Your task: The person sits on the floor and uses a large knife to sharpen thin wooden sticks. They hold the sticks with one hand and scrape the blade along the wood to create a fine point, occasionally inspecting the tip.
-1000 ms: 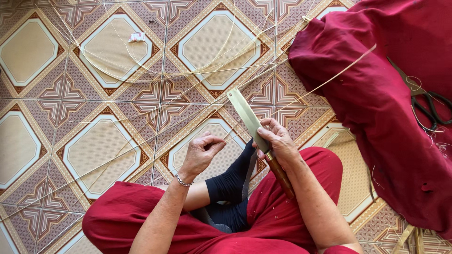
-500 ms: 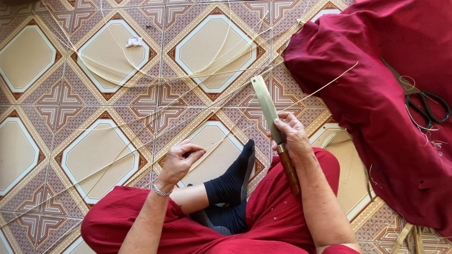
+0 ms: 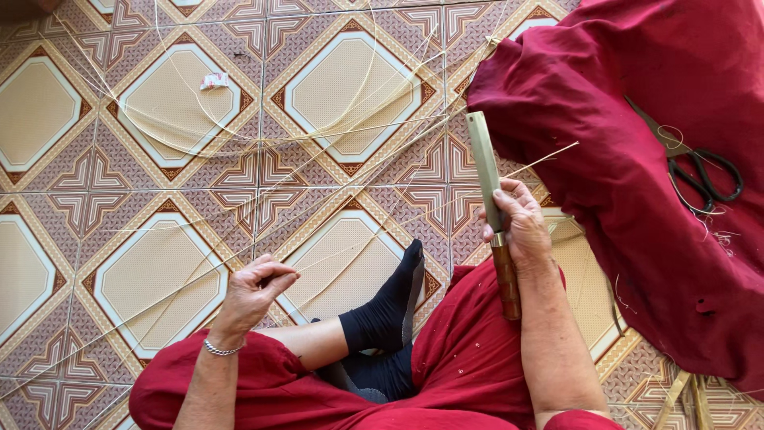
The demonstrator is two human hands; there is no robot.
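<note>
Moved apart: left hand pinching thin strip, right hand gripping knife, blade pointing away.

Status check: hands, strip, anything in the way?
Right hand grips knife, blade up. Left hand pinches thin strip, which runs up to the blade. Loose strips across floor; scissors on red cloth, apart.

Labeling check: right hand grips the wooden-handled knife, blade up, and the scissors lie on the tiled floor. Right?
Not quite. In the head view the scissors lie on the dark red cloth, not on the tiled floor. The right hand does grip the wooden-handled knife, blade up.
</note>
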